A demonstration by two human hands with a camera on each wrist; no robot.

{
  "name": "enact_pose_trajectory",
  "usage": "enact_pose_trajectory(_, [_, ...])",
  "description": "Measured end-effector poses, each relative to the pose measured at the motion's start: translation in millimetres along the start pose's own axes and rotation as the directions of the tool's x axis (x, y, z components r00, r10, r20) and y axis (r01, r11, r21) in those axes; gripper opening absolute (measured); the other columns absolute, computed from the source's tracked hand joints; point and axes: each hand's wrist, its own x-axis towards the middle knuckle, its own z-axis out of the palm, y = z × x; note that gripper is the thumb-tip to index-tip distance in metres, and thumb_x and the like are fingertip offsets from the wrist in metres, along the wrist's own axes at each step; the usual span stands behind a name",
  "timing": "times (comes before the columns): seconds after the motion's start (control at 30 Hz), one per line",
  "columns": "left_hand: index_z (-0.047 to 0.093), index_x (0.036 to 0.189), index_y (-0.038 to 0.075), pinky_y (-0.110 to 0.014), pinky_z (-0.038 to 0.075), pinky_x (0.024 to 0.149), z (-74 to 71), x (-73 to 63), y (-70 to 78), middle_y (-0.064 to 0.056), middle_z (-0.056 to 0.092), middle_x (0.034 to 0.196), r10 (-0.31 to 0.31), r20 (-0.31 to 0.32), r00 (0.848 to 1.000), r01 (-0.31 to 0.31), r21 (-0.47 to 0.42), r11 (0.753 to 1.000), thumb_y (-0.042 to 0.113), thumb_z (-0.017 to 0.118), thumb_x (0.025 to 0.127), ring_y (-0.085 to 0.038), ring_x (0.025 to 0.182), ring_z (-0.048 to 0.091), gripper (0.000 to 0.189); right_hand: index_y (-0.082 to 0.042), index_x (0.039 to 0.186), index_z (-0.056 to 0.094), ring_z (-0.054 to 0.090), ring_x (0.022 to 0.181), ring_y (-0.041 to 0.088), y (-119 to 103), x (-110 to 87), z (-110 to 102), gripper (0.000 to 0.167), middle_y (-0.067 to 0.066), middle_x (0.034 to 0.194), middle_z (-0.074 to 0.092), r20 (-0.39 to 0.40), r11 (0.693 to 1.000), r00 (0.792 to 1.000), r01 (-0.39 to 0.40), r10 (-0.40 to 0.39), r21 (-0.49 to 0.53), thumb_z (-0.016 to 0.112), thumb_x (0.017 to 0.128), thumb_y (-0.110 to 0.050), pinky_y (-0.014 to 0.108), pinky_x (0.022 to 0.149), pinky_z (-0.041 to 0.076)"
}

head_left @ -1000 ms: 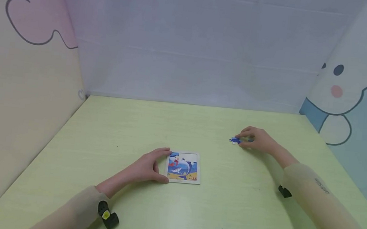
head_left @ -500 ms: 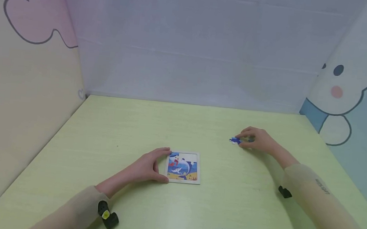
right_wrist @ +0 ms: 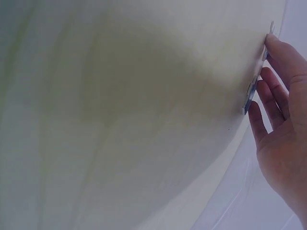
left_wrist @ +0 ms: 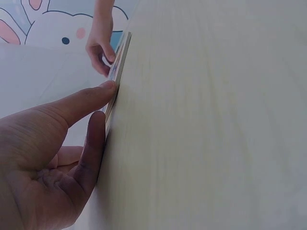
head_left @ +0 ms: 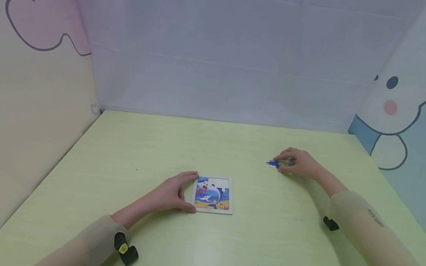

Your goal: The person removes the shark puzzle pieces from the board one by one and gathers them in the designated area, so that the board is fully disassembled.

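A small square jigsaw puzzle with a white frame lies flat on the table, showing a dolphin picture. Its upper right part is bare white. My left hand grips the frame's left side, thumb at the near corner and a finger at the far corner; the left wrist view shows the thumb against the frame's edge. Farther back on the right, my right hand pinches a blue and white puzzle piece at the tabletop. Another bit of blue shows beneath that palm, partly hidden by the fingers.
The pale yellow-green table runs back to a plain whitish wall. Cartoon-printed side walls stand at left and right. A black wrist device sits on the left sleeve and another on the right.
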Motion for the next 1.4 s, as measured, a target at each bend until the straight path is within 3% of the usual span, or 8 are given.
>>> enact_pose_trajectory(0.33, [0.039, 0.152, 0.013, -0.022, 0.048, 0.057, -0.1, -0.5, -0.9, -0.004, 0.033, 0.161, -0.006, 0.002, 1.0, 0.007, -0.011, 1.0, 0.03, 0.089, 0.072, -0.009, 0.062, 0.058, 0.096, -0.009, 0.129, 0.065, 0.051, 0.127, 0.04, -16, 3.0, -10, 0.049, 0.016, 0.132, 0.061, 0.086, 0.999, 0.996, -0.04, 0.037, 0.028, 0.077, 0.086, -0.029, 0.06, 0.107, 0.041])
enact_pose_trajectory(0.6, [0.038, 0.152, 0.013, -0.022, 0.048, 0.057, 1.3, 0.3, -1.1, -0.002, 0.032, 0.162, -0.009, 0.011, 1.0, 0.009, -0.007, 1.0, 0.032, 0.088, 0.072, -0.009, 0.062, 0.058, 0.097, -0.005, 0.127, 0.065, 0.055, 0.122, 0.037, -34, 12.3, 3, 0.046, 0.017, 0.128, 0.063, -0.02, 0.999, 1.0, 0.006, -0.005, 0.046, 0.075, 0.087, -0.025, 0.056, 0.105, 0.042])
enact_pose_trajectory(0.73, [0.039, 0.152, 0.013, -0.021, 0.048, 0.057, 0.9, 0.4, -0.9, -0.002, 0.033, 0.161, -0.008, 0.006, 1.0, 0.008, -0.009, 1.0, 0.032, 0.089, 0.072, -0.009, 0.062, 0.057, 0.097, -0.005, 0.13, 0.063, 0.056, 0.12, 0.035, -54, 20.8, 13, 0.045, 0.016, 0.129, 0.063, -0.073, 0.998, 0.997, 0.036, -0.032, 0.057, 0.073, 0.089, -0.023, 0.054, 0.103, 0.045])
enact_pose_trajectory(1.03, [0.039, 0.152, 0.011, -0.021, 0.048, 0.057, -1.6, -1.8, -2.0, -0.005, 0.032, 0.161, -0.003, 0.007, 1.0, 0.003, -0.017, 1.0, 0.031, 0.089, 0.072, -0.009, 0.062, 0.058, 0.096, -0.007, 0.13, 0.062, 0.061, 0.115, 0.031, -122, 25.8, 47, 0.043, 0.014, 0.127, 0.065, -0.135, 0.984, 0.989, 0.074, -0.053, 0.16, 0.072, 0.09, -0.02, 0.049, 0.098, 0.052])
enact_pose_trajectory(1.2, [0.04, 0.151, 0.011, -0.021, 0.048, 0.057, -2.0, -3.7, -2.5, -0.004, 0.033, 0.161, -0.011, 0.001, 1.0, 0.011, -0.013, 1.0, 0.031, 0.089, 0.071, -0.009, 0.062, 0.057, 0.096, -0.008, 0.126, 0.064, 0.063, 0.11, 0.026, -147, 24.4, 66, 0.04, 0.011, 0.123, 0.067, -0.117, 0.969, 0.988, 0.124, -0.101, 0.212, 0.073, 0.089, -0.019, 0.044, 0.094, 0.055])
enact_pose_trajectory(1.4, [0.04, 0.151, 0.012, -0.021, 0.048, 0.057, -3.2, -3.1, -1.0, -0.004, 0.033, 0.161, -0.01, 0.0, 1.0, 0.01, -0.033, 0.999, 0.031, 0.089, 0.072, -0.01, 0.062, 0.057, 0.095, -0.011, 0.122, 0.067, 0.062, 0.107, 0.02, -166, 27.1, 81, 0.035, 0.006, 0.12, 0.068, -0.031, 0.964, 0.994, 0.111, -0.107, 0.243, 0.074, 0.088, -0.02, 0.037, 0.093, 0.055])
